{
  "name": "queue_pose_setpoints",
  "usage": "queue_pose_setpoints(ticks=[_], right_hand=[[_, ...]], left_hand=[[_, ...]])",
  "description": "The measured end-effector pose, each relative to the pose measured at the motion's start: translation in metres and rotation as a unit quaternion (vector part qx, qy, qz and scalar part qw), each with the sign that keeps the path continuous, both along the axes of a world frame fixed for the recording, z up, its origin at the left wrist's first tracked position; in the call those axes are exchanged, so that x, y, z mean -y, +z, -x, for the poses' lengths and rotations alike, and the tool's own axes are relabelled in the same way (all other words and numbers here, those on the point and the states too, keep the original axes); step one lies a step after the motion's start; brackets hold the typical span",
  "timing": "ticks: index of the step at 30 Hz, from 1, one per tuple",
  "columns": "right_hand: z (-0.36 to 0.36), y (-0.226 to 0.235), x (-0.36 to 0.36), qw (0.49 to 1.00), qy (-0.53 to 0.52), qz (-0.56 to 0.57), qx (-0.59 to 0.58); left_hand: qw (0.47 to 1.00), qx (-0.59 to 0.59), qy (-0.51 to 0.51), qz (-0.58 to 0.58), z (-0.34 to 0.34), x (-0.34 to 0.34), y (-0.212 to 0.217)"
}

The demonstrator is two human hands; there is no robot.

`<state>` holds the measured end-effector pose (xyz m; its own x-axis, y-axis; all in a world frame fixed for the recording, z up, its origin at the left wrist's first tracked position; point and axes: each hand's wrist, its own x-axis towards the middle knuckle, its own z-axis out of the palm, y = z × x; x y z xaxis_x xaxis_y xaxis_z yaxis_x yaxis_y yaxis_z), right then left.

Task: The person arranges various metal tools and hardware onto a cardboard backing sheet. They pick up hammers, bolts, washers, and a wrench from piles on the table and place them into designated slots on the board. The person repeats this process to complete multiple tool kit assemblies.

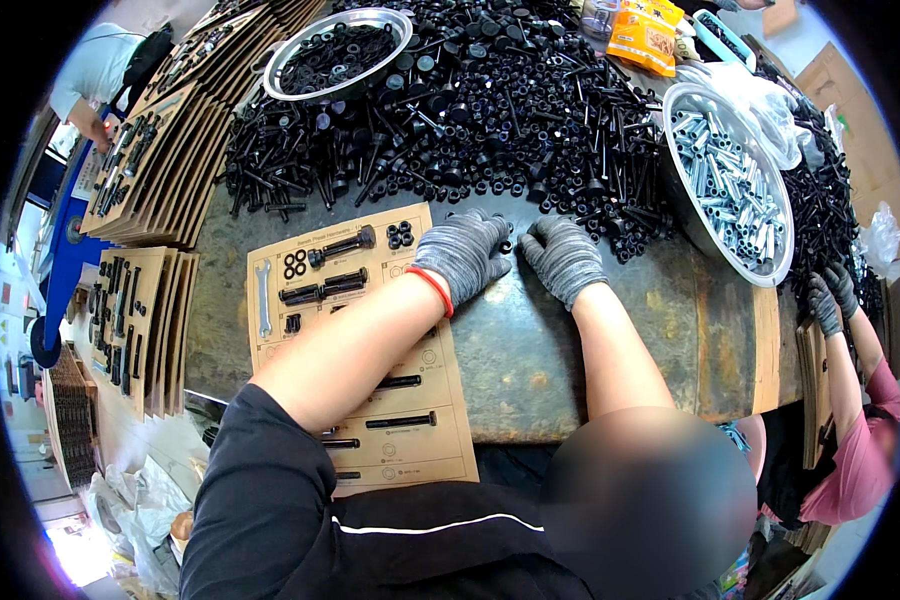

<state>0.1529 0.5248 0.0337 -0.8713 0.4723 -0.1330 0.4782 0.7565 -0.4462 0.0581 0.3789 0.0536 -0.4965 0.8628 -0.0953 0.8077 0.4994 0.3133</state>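
Note:
My left hand (462, 256), in a grey knit glove with a red band at the wrist, rests at the far right corner of a brown printed card (440, 415). Its fingers are curled toward a few small black nuts (507, 245) on the metal table. Facing it across these nuts is my gloved right hand (567, 258), fingers bent and pressed together; whatever either hand pinches is hidden. Fixed to the card are a silver wrench (264, 299), black bolts (342, 247) and groups of black nuts (399, 234). My left forearm covers the card's middle.
A large heap of black bolts and nuts (510, 100) fills the table's far side. A bowl of silver sleeves (678, 180) stands right, a bowl of black washers (273, 75) far left. Filled cards (135, 330) stack at left. Other people's hands (832, 298) work at right and far left.

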Motion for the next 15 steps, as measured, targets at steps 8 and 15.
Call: queue_pose_setpoints(ticks=[8, 15], right_hand=[[-0.011, 0.002, 0.006, 0.998, 0.045, 0.028, -0.043], [-0.006, 0.001, 0.009, 0.998, 0.059, 0.001, 0.009]], left_hand=[[0.998, 0.039, 0.011, 0.048, -0.01, -0.007, -0.003], [0.994, 0.01, 0.113, 0.001, 0.007, -0.002, -0.013]])
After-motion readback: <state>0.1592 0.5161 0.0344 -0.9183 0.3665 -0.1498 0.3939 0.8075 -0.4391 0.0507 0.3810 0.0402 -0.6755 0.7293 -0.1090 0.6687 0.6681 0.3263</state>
